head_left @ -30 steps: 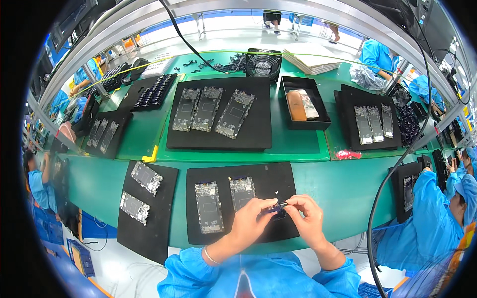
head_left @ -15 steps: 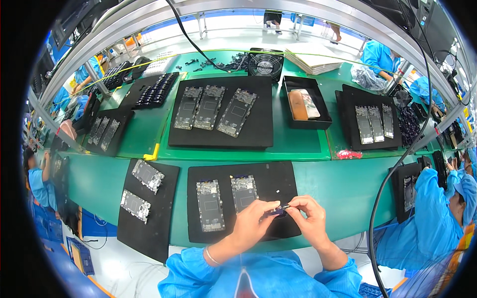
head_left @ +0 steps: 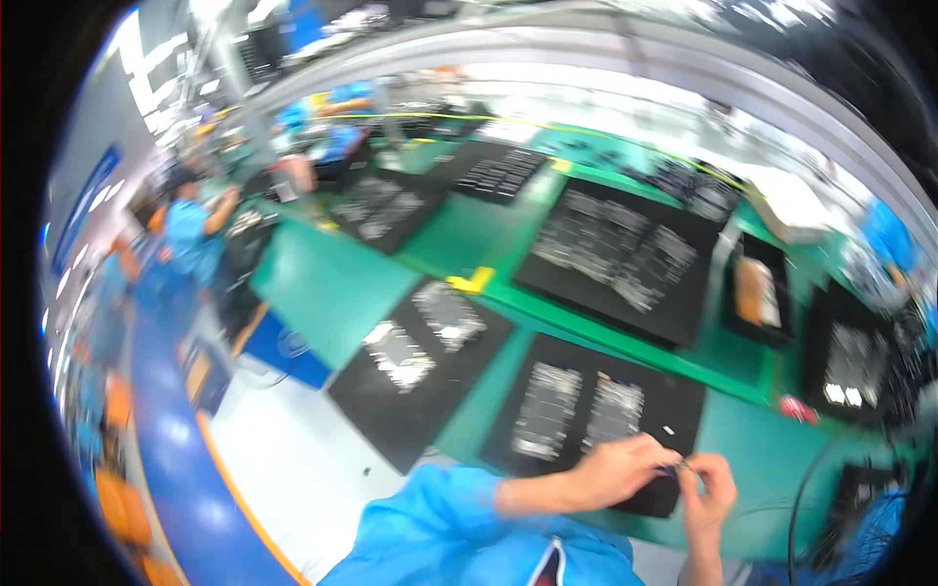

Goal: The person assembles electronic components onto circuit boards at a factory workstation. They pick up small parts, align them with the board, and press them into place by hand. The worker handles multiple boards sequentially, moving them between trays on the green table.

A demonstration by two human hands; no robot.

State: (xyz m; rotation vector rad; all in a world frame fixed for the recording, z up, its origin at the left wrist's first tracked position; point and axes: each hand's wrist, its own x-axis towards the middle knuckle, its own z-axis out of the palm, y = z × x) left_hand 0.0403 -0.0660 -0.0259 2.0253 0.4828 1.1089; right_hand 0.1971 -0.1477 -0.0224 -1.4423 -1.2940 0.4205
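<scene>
My left hand [head_left: 618, 475] pinches a small dark part [head_left: 668, 471], which the fingers largely hide. Thumb and fingertips of my right hand [head_left: 710, 490] close on its other end. Its exact kind cannot be made out in the blur. Both hands are held over the near edge of a black foam mat [head_left: 674, 402]. On that mat lie two bare circuit boards, one grey board [head_left: 547, 410] to the left and another board [head_left: 615, 408] partly behind my left hand. A tiny white piece [head_left: 668, 430] rests on the mat just beyond my fingers.
To the left, a second black mat [head_left: 391, 439] bears two boards. Across the green bench [head_left: 332, 264], a larger mat [head_left: 674, 327] holds three boards. Beside it stand a black box [head_left: 743, 317] and a yellow corner marker [head_left: 473, 281]. Co-workers in blue sit on both sides.
The whole view has swung to the left and tilted, with motion blur, so the bench appears shifted to the right. My hands still pinch the small part together.
</scene>
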